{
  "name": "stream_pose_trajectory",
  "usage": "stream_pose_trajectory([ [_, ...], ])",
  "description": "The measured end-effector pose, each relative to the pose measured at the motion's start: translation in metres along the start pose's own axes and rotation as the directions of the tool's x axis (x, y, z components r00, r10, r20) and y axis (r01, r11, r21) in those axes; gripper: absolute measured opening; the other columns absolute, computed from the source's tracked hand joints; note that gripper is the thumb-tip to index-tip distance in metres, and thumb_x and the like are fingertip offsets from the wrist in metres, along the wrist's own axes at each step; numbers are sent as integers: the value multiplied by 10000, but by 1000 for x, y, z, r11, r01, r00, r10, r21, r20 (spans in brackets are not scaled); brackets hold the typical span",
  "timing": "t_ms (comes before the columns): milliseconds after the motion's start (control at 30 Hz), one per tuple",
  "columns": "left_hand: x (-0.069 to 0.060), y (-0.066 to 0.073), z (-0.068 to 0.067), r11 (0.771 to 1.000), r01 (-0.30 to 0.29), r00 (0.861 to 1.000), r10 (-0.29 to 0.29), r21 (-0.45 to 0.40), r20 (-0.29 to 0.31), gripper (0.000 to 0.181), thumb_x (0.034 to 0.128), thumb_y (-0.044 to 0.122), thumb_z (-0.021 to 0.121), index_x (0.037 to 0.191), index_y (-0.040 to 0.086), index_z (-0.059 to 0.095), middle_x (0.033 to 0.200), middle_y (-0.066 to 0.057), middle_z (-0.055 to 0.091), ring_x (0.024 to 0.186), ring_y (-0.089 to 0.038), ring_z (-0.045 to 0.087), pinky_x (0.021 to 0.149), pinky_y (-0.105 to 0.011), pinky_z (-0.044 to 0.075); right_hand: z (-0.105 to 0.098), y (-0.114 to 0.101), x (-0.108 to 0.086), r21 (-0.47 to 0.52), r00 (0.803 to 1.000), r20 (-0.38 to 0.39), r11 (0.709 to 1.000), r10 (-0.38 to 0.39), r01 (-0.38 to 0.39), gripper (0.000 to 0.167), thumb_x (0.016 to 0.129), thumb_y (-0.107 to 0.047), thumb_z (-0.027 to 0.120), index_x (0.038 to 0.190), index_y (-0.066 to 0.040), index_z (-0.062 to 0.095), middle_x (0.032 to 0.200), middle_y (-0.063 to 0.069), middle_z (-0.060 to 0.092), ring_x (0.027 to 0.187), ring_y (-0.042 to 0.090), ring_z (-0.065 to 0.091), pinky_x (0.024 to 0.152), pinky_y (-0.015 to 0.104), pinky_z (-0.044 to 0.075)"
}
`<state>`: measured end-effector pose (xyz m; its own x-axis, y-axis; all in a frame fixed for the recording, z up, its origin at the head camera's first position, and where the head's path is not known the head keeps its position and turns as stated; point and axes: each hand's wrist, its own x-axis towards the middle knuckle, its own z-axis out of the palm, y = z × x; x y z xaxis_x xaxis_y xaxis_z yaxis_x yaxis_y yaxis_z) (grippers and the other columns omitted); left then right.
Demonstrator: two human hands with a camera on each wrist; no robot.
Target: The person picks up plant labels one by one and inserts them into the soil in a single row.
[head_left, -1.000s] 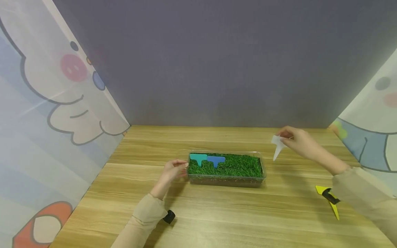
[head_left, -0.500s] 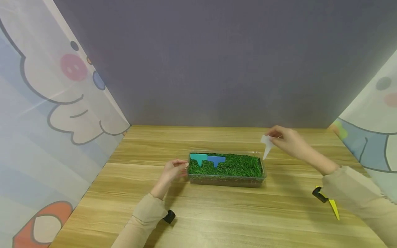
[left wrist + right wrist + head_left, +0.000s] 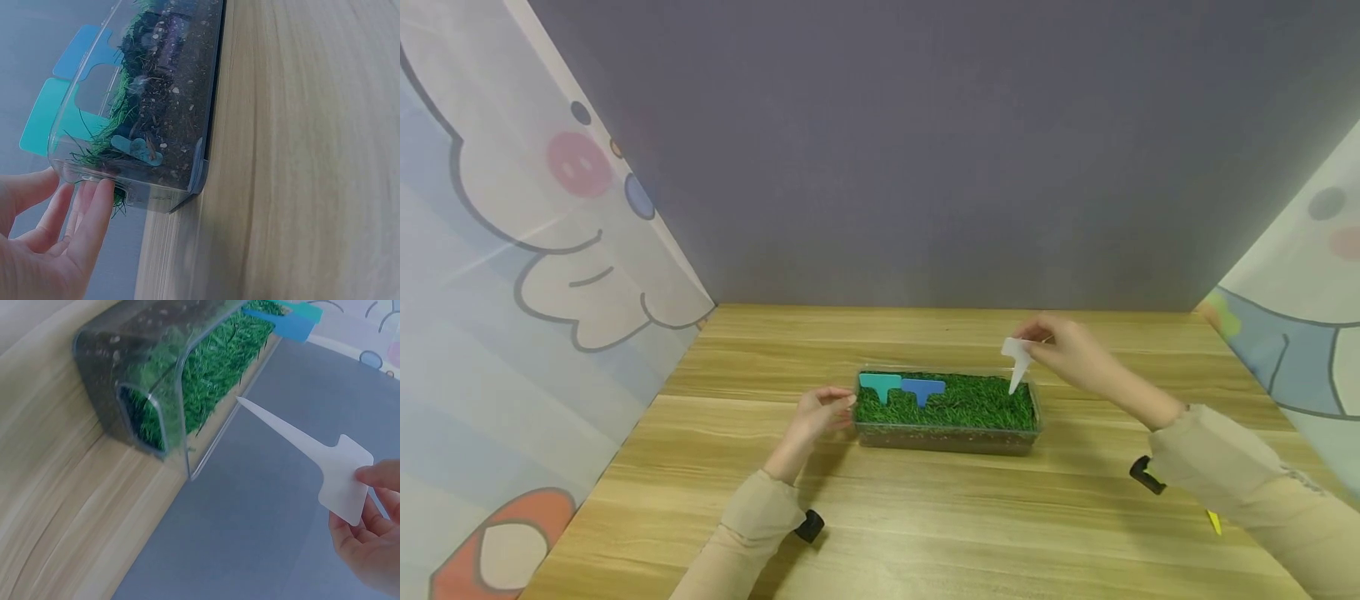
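A clear plastic box (image 3: 951,439) full of soil and topped with green grass (image 3: 977,402) rests on the table. Two T-shaped plant labels stand in its left part, one teal (image 3: 880,382) and one blue (image 3: 922,387). At the box's left end, my left hand (image 3: 814,414) holds the rim with thumb and fingertips (image 3: 100,200). My right hand (image 3: 1067,354) pinches a white T-shaped plant label (image 3: 1018,358) by its broad head. That label's point is down, above the grass near the right end; in the right wrist view the tip appears apart from the grass.
A yellow label (image 3: 1214,522) lies on the wooden table (image 3: 970,525), mostly hidden by my right sleeve (image 3: 1232,467). A grey wall (image 3: 925,167) rises behind. Cartoon-printed panels (image 3: 572,292) flank the table on both sides.
My right hand has carried the white label leftward, from beside the box to over its right part. The right sleeve now covers most of the yellow label. My left hand stays put.
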<state>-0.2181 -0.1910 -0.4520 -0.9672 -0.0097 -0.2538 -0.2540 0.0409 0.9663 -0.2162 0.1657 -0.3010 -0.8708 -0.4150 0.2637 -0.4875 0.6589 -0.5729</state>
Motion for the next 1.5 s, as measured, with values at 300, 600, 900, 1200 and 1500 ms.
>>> stream_pose_trajectory([
  [300,-1,-1,0,999,-35,999,35,1,-4,307,794,159,663,1025,-30,590,874,-103,617,698,-171,604,694,-323,556,17,-10,6,69,1000,29,998,-6,4,144,812,77,540,944,68,599,883,172,623,810,287,594,683,342,541],
  [600,9,-9,-2,1000,-16,1000,16,1,-10,306,787,148,665,1035,-16,590,895,-108,621,704,-170,609,700,-324,553,32,-20,11,90,996,86,996,8,-16,152,822,58,520,959,66,585,900,174,614,834,292,587,666,313,544],
  [900,12,-13,-2,1000,-12,1000,12,6,-23,287,790,125,659,1031,-17,594,894,-118,618,699,-180,609,692,-333,555,45,-21,13,104,997,74,995,-11,3,134,806,67,541,924,49,601,882,145,619,825,267,584,702,353,538],
  [1200,14,-14,-3,1000,-14,1000,14,0,-17,293,784,132,666,1029,-13,594,907,-125,620,709,-189,614,696,-335,554,53,-20,14,113,996,91,994,-6,-5,117,818,50,541,918,39,601,891,129,609,842,260,575,737,375,529],
  [1500,14,-15,-3,1000,-18,1000,18,-1,-17,311,780,154,675,1032,-11,596,903,-120,617,707,-187,612,695,-337,554,57,-19,14,110,995,102,994,-9,-2,110,826,36,540,910,13,606,891,99,605,848,244,570,748,368,524],
])
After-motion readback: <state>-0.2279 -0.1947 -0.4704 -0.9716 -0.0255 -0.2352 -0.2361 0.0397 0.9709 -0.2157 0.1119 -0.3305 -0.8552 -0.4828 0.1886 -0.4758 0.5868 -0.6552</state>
